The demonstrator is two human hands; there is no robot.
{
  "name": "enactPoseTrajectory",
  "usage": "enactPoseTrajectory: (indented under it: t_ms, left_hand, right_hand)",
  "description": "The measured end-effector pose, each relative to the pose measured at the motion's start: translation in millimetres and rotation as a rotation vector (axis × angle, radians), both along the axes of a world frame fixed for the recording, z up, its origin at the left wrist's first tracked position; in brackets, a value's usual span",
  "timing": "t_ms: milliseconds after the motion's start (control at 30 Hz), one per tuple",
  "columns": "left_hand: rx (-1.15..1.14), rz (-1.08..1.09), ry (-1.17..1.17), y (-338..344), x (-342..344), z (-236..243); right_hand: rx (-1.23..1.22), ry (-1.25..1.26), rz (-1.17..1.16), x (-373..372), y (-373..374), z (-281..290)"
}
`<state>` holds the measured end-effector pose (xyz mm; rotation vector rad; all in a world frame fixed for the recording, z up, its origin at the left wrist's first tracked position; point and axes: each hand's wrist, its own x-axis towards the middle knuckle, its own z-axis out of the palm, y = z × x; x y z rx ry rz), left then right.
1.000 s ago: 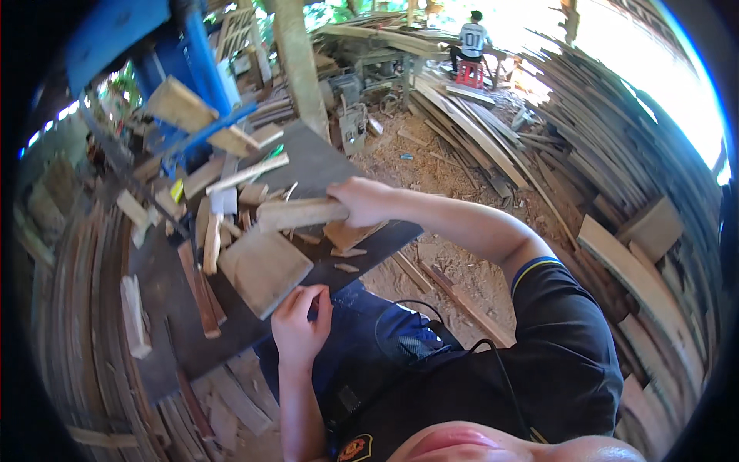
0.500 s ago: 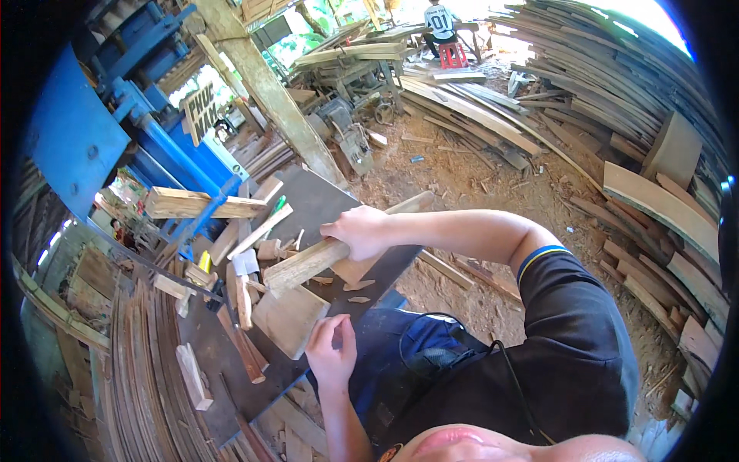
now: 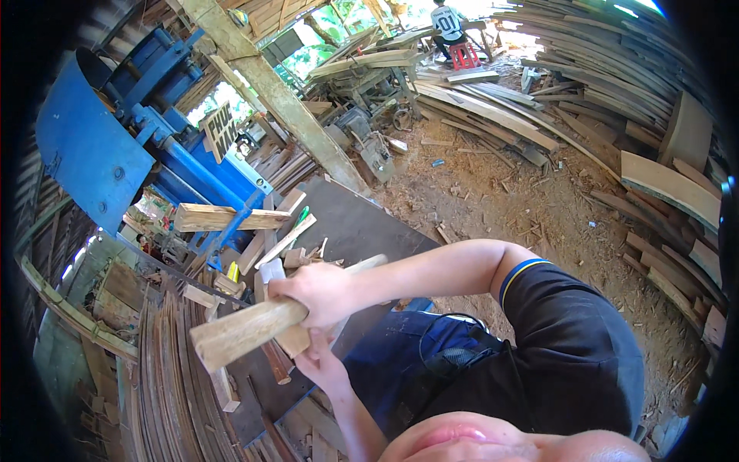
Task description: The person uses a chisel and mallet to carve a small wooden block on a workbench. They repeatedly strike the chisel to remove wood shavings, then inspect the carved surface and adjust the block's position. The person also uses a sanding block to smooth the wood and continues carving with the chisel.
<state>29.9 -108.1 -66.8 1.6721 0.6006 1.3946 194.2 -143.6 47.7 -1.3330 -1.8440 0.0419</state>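
My right hand grips a pale, rough wooden bar, which slants toward the lower left above the dark worktable. My left hand is just below it, fingers curled at the edge of a small wood piece; what they hold is partly hidden by the bar and right hand. Offcuts, a green-handled tool, a white object and a yellow item lie beyond my hands on the table.
A blue machine stands at left beside a concrete post. Long planks are stacked right and lower left; others lie on the dirt floor. A person sits on a red stool at the back.
My right hand has moved left and toward me with the bar, whose end now extends over the lower-left table area. My left hand's fingers are now partly behind it. My view has shifted slightly.
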Motion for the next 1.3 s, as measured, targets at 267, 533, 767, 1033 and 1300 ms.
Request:
enactPoseTrajectory:
  t_ms: [267, 533, 767, 1033, 1300]
  left_hand:
    - [0.343, 0.372, 0.151, 38, -36, 6]
    - [0.716, 0.409, 0.438, 69, -64, 10]
    - [0.763, 0.451, 0.417, 82, -57, -9]
    - [0.612, 0.482, 0.477, 70, -63, -9]
    - [0.631, 0.498, 0.413, 79, -59, -9]
  right_hand:
    - [-0.056, 0.081, 0.037, -16, -2, -10]
    - [-0.398, 0.486, 0.048, 31, -3, -58]
    - [-0.689, 0.962, -0.162, 67, -9, -92]
    - [-0.515, 1.104, -0.053, 70, -19, -107]
    - [-0.508, 1.103, -0.033, 77, -11, -110]
